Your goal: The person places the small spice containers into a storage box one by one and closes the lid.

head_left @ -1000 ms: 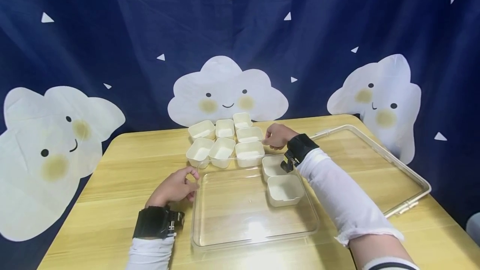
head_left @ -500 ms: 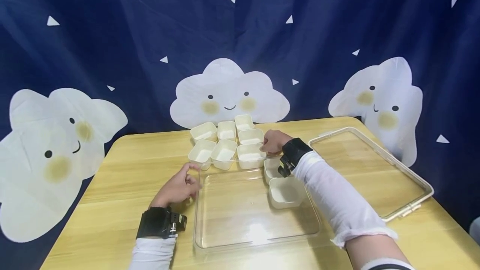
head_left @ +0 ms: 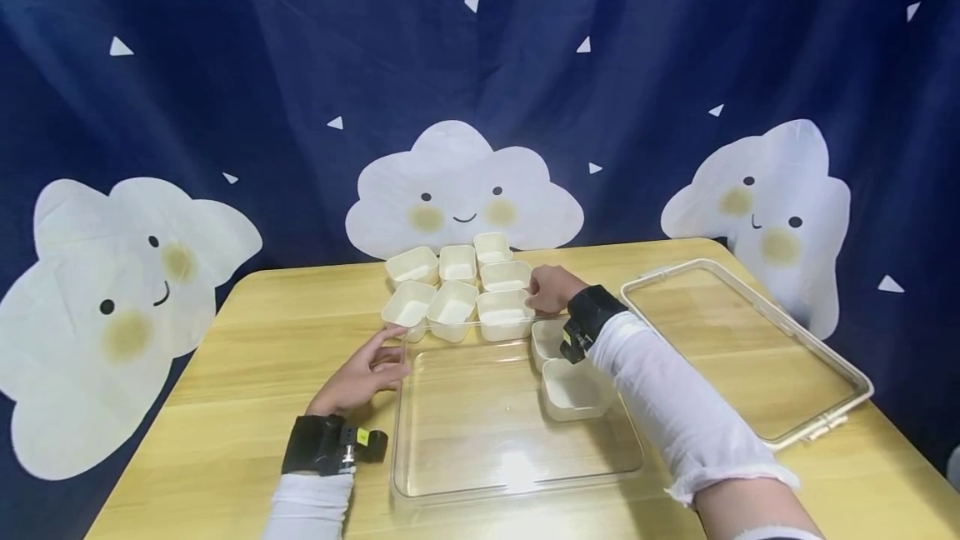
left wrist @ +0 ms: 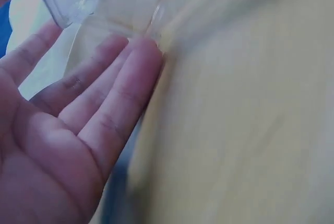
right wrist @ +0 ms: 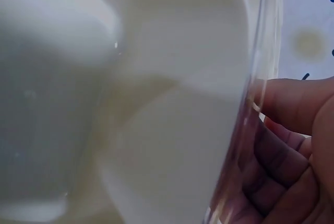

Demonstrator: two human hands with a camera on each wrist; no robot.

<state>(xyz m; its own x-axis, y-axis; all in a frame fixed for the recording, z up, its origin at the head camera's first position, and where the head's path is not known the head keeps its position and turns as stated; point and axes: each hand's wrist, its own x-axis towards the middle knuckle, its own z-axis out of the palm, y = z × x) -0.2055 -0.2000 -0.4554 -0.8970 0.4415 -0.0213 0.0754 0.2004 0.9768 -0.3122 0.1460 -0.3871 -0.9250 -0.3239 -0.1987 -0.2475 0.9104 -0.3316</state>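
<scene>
My left hand (head_left: pixel 360 375) is at the far left corner of a clear plastic box (head_left: pixel 517 490), its fingers straight. The left wrist view shows the fingertips (left wrist: pixel 143 46) right at the box's transparent corner (left wrist: pixel 62 18). My right hand (head_left: pixel 553 288) reaches past the box's far side, thumb and fingers curled at the right rim of a cream bin (head_left: pixel 506 317). Seen from the right wrist, the thumb (right wrist: pixel 292 101) and bent fingers (right wrist: pixel 274 151) lie partly behind the clear wall (right wrist: pixel 242 119). Two cream bins (head_left: pixel 573 390) stand inside the box along its right side.
Several more cream bins, such as one (head_left: pixel 453 311) in the nearer row, stand at the table's far edge. A clear lid (head_left: pixel 787 436) with a cream frame lies on the right of the wooden table (head_left: pixel 225 407). Behind hangs a blue curtain (head_left: pixel 405 40) with clouds.
My right hand has come slightly nearer, from beside the bins to the nearer bin's rim. The fingers of my left hand have straightened at the box corner.
</scene>
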